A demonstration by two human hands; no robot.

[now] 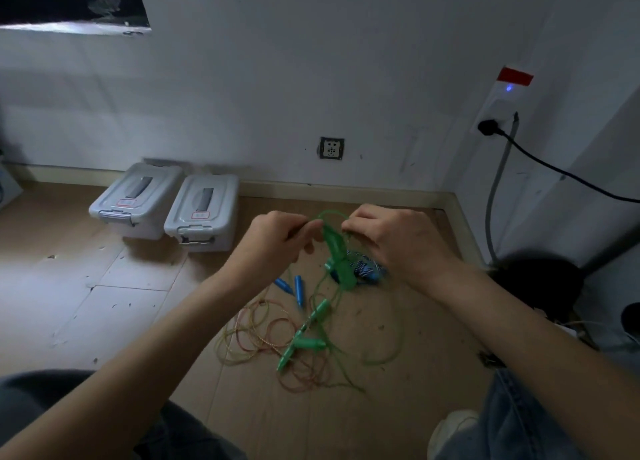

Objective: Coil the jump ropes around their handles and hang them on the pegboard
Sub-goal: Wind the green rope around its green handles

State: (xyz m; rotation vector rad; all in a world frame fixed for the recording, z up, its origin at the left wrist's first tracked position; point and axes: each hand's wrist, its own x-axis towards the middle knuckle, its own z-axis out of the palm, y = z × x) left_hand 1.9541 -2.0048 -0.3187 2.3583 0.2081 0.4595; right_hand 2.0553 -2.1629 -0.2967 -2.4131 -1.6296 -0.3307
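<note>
I hold the green jump rope (337,252) up over the floor (104,304), my left hand (277,240) and right hand (398,241) each pinching its cord. Beneath it lie loose ropes (263,338) and blue handles (294,288), with two grey boxes (166,207) along the far edge.
</note>
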